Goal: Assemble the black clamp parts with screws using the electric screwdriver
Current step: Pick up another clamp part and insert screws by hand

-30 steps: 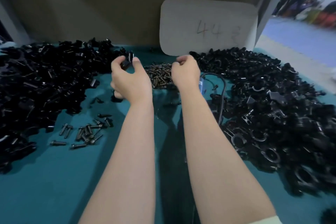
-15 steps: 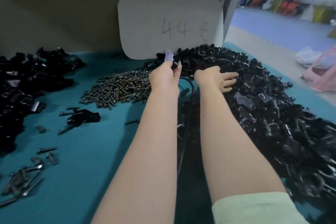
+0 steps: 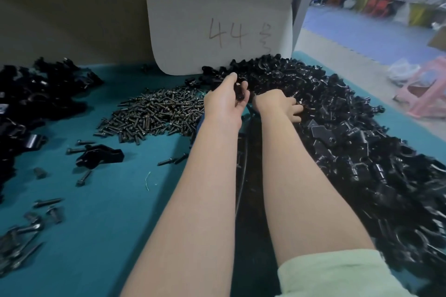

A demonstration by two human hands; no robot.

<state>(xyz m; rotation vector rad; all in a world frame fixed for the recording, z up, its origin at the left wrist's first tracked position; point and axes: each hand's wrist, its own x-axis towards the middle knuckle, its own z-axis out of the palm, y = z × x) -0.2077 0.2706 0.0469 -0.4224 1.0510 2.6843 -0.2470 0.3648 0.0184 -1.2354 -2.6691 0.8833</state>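
well, the teal table (image 3: 108, 212) bears a left heap of clamp parts (image 3: 36, 99), with loose screws (image 3: 48, 202) in front; next a lone clamp (image 3: 100, 155), then a screw pile (image 3: 154, 116) below a white card (image 3: 193, 31) marked 44; the left hand (image 3: 223, 106) curls its fingers round a black part (image 3: 240, 93); the right hand (image 3: 277, 103) lies fingers-down in the right heap (image 3: 362, 147), grip impossible to tell; beyond, a blue floor (image 3: 362, 38) and a pink stool (image 3: 427, 94).
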